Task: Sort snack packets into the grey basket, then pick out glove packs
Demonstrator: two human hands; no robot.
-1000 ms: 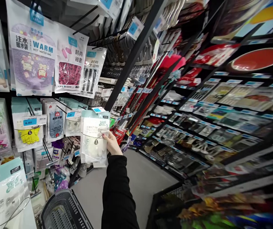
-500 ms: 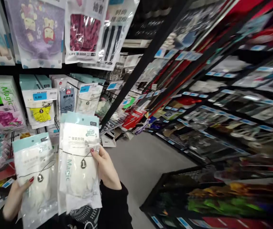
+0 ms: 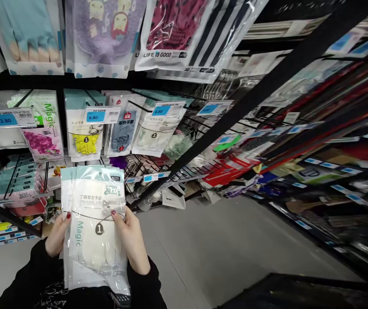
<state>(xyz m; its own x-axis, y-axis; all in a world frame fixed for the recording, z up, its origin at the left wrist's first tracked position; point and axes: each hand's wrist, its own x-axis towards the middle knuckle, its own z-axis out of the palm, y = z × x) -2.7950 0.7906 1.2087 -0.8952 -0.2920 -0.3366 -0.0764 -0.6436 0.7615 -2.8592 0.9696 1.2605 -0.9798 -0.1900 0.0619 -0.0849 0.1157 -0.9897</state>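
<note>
Packs of white household gloves (image 3: 95, 240) are held together in a stack before my body, in clear bags with pale teal tops. My left hand (image 3: 57, 234) grips the stack's left edge, its thumb on the front. On the right edge, my right hand (image 3: 130, 236) is closed with the thumb pressed on the front pack. How many packs lie behind the front one is hidden. Just beyond them hang matching white glove packs (image 3: 156, 133), a blue-grey glove pack (image 3: 122, 133) and yellow glove packs (image 3: 85, 139) on hooks.
Pink glove packs (image 3: 44, 137) hang further left, with larger bagged gloves (image 3: 31, 38) above. A black shelf post (image 3: 251, 98) slants across the rack's right side. Grey floor (image 3: 184, 240) runs along the aisle, with more stocked shelves (image 3: 332, 193) at the right.
The packs in my two hands were apart and are now brought together into one stack. The view has turned left, so the rack appears further right.
</note>
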